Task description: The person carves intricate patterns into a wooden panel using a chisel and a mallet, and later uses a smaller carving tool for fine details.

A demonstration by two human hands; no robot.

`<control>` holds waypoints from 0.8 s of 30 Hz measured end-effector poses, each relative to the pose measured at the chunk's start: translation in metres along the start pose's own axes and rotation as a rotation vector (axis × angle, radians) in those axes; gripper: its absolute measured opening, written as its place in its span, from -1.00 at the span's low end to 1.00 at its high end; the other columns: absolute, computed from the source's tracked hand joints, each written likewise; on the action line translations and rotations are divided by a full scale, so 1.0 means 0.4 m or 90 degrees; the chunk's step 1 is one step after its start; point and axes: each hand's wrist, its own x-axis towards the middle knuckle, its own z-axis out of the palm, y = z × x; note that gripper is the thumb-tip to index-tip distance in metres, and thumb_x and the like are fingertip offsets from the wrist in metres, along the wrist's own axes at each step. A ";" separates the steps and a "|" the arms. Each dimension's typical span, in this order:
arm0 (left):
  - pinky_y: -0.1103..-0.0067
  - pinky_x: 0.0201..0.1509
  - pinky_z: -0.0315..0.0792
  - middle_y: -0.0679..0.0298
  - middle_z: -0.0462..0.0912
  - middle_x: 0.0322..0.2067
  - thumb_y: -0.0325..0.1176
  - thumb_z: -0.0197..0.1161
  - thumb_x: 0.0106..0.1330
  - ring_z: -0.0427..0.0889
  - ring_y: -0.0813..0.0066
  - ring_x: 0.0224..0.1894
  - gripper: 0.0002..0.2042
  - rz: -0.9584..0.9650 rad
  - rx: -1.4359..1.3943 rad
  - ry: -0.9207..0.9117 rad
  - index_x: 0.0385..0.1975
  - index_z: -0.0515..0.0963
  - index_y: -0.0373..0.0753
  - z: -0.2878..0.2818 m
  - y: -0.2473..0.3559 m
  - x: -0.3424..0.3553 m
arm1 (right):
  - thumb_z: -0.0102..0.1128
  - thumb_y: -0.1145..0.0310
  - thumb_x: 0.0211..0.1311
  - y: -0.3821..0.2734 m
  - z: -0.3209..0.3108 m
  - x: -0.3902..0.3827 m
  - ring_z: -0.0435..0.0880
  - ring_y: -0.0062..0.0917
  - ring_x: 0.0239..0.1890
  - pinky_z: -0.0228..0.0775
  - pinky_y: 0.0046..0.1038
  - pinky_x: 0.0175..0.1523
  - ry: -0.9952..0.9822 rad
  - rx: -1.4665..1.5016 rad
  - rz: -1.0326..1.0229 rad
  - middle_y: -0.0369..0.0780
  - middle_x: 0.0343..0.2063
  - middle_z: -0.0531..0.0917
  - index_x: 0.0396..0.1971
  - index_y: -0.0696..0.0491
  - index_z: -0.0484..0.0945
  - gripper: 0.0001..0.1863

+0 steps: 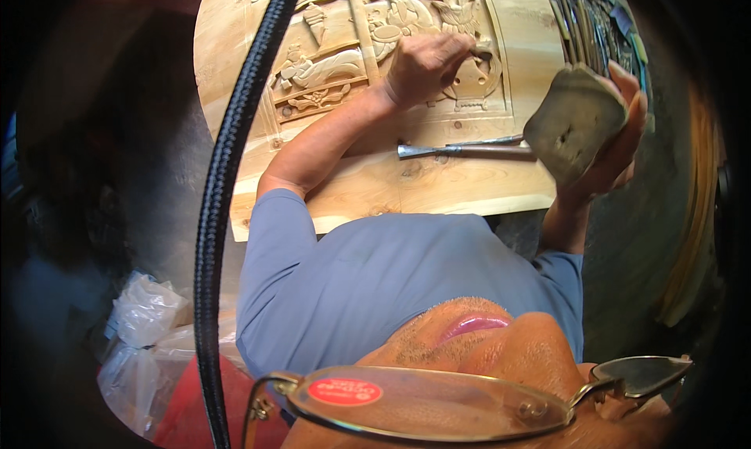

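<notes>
A pale wooden panel [438, 187] carved in relief with figures, a round shape and a border lies in front of me. My left hand [430, 66] is closed over the carving, near the round shape at its right. Its fingers are pinched together, and what they grip is mostly hidden. Raised at the panel's right edge, my right hand [622, 140] is wrapped round a worn wooden mallet [575, 124]; its dented end face shows, and no handle is visible. Between the hands, a chisel [469, 151] with a flared blade lies on the bare wood, with another slim tool beside it.
Many long-handled tools [583, 19] lie bunched along the panel's far right side. A black braided cable [227, 167] crosses the left of the view. Clear plastic bags [149, 312] and something red [207, 406] are at the lower left.
</notes>
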 end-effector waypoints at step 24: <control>0.42 -0.28 0.70 0.08 0.76 -0.19 -0.52 0.36 0.28 0.81 0.18 -0.26 -0.70 0.131 -0.056 0.033 0.02 0.59 -0.36 -0.058 0.052 0.018 | 0.45 0.33 0.21 -0.047 0.075 -0.061 0.80 -0.16 -0.07 0.67 -0.23 -0.02 -0.119 -0.161 -0.019 -0.03 0.01 0.72 0.29 -0.03 0.62 -0.41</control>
